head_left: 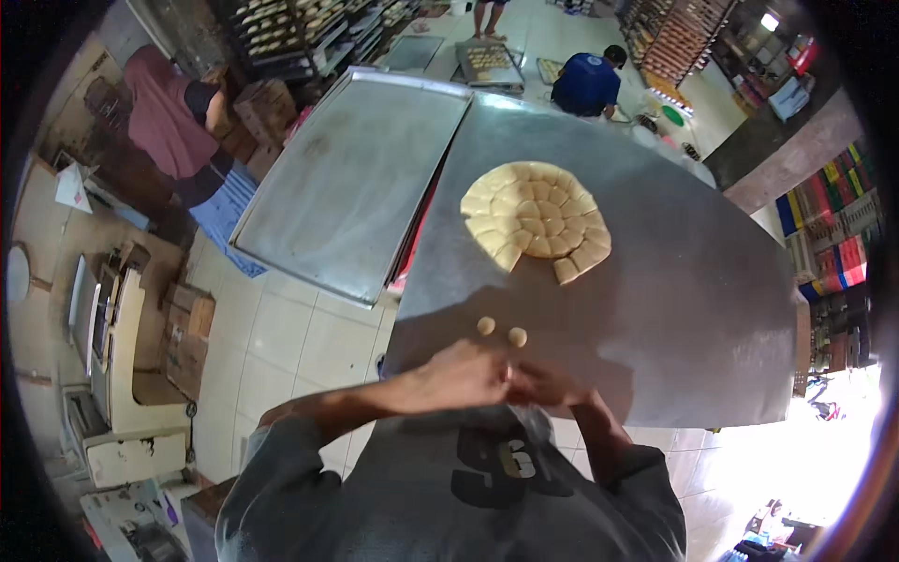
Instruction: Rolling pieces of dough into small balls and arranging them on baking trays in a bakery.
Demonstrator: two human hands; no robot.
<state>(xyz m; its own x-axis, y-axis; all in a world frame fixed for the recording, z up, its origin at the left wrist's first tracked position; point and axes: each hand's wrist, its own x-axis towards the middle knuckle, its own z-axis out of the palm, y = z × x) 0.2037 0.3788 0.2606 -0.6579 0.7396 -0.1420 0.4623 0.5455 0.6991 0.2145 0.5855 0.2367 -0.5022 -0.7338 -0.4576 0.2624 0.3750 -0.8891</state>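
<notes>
My left hand and my right hand meet at the near edge of the metal table. The left fingers are curled in, and the right ones close against them; whatever lies between is hidden. Just beyond my left hand sit two small dough balls, close together but apart. Farther up the table lies a flat round of pale dough, divided into many portions. Its near side has a gap, with cut pieces bordering it.
Left of the table, a large shallow metal tray sits alongside. One person in a headscarf stands at the far left; another in dark blue crouches beyond the table. Racks of trays and stacked colourful crates stand around.
</notes>
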